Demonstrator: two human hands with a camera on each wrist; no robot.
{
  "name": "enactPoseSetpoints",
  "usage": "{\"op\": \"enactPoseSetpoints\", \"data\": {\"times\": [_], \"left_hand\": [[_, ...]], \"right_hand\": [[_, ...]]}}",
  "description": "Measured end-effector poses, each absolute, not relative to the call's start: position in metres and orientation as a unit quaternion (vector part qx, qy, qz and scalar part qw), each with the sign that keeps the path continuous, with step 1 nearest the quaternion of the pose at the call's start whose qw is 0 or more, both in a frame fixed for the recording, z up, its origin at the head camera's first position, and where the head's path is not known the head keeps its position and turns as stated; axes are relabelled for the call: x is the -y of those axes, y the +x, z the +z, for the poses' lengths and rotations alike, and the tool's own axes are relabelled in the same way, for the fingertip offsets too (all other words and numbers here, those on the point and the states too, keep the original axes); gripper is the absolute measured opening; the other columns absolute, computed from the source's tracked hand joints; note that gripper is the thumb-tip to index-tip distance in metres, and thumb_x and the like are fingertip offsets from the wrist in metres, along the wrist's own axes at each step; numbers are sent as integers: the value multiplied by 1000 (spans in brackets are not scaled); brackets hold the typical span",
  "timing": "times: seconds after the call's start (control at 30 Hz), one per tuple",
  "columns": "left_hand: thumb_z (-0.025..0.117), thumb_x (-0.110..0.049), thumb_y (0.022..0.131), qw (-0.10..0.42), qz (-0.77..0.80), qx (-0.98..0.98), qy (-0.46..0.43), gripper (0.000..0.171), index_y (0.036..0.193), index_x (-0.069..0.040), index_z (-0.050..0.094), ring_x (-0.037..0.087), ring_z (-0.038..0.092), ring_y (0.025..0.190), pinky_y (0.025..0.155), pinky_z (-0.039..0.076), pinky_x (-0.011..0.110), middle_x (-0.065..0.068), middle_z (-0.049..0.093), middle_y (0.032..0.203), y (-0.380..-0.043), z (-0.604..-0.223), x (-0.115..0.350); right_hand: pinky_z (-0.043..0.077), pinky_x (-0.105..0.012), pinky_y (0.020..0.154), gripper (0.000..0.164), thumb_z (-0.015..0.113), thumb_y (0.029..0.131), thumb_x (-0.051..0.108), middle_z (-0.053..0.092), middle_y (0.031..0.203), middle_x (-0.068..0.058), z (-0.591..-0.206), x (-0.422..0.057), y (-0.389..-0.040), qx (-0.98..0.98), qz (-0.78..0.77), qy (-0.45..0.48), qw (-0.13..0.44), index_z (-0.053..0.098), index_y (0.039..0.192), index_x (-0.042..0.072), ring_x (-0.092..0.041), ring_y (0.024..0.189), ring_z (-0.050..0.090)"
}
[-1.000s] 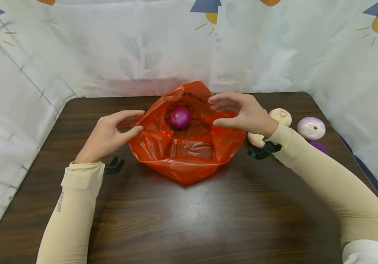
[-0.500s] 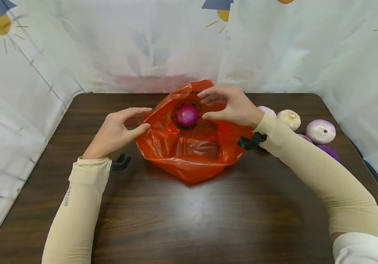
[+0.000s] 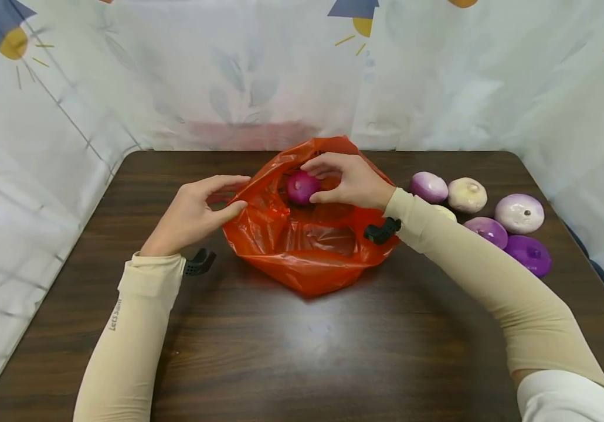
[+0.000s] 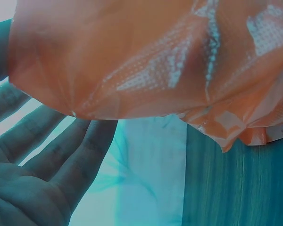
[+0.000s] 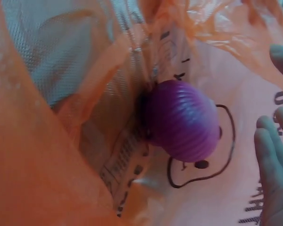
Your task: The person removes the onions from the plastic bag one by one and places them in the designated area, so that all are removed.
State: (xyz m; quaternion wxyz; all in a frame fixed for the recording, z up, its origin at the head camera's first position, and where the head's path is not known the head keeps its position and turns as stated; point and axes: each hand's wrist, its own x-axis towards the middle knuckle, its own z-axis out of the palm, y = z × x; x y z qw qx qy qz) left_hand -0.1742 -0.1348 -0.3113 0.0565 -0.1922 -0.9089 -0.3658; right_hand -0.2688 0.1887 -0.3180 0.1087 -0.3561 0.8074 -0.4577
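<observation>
An orange plastic bag (image 3: 323, 269) stands with its mouth open mid-table, black print on its inner wall. Inside it lies a peeled purple onion (image 3: 302, 187), which the right wrist view shows as a shiny, ribbed onion (image 5: 181, 121). At the bag's left rim my left hand (image 3: 191, 211) holds the plastic between thumb and fingers; the left wrist view has the fingers (image 4: 80, 150) partly behind the bag. My right hand (image 3: 352, 181) reaches into the bag mouth beside the onion, thumb and fingers spread. In the right wrist view these fingers (image 5: 273, 160) are apart from the onion.
On the right of the dark wooden table (image 3: 302, 363) sit several more onions, among them a pale one (image 3: 467, 195), a white-and-purple one (image 3: 519, 213) and a deep purple one (image 3: 528, 255). A patterned white curtain (image 3: 302, 76) hangs behind the table.
My right hand has moved left and deeper into the bag mouth, closer to the onion. More of the onions on the right show now. My left hand stays at the rim.
</observation>
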Motion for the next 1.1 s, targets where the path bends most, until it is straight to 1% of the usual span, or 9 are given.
{"op": "enactPoseSetpoints", "data": {"times": [0.03,0.27,0.43,0.57,0.8,1.0,1.1], "left_hand": [[77,-21,94,57,-366,909,-193,45,138,-21,67,26,72,118,92,62,45,4,72,133,-174,-311,135],[77,-20,94,57,-368,907,-196,46,139,-21,66,26,72,116,91,62,47,5,71,134,-173,-311,134],[77,-19,94,57,-368,907,-198,46,139,-20,66,26,72,116,93,62,48,5,71,135,-173,-311,134],[78,-20,94,58,-368,907,-197,46,138,-21,67,25,72,116,93,62,49,4,71,134,-172,-311,134],[79,-20,93,62,-362,909,-199,46,137,-21,67,25,72,117,93,62,48,3,72,134,-172,-310,134],[79,-20,93,66,-356,911,-200,46,137,-21,67,24,71,117,95,62,44,2,72,134,-172,-310,134],[79,-21,93,66,-355,911,-199,46,137,-20,67,24,72,117,95,62,44,3,72,134,-172,-310,134]], "right_hand": [[51,-53,113,57,87,84,17,66,139,-10,-320,-187,-270,-809,-454,-356,112,65,135,6,-25,125,65],[52,-50,113,59,87,85,17,64,143,-6,-328,-180,-274,-826,-430,-345,121,63,138,8,-24,129,63],[53,-49,112,60,86,85,15,64,143,-6,-332,-177,-278,-832,-424,-337,119,62,139,10,-24,131,62],[52,-46,113,60,86,85,16,63,143,-7,-334,-174,-281,-837,-415,-334,120,62,139,9,-25,132,61],[49,-44,117,60,86,85,18,62,144,-7,-337,-171,-283,-845,-396,-337,121,62,139,9,-25,134,59],[50,-42,116,61,86,85,18,63,144,-6,-338,-170,-283,-849,-393,-331,122,61,140,9,-23,134,59],[50,-41,116,61,87,85,18,63,143,-6,-340,-171,-283,-847,-398,-330,123,61,140,9,-23,133,60]]}}
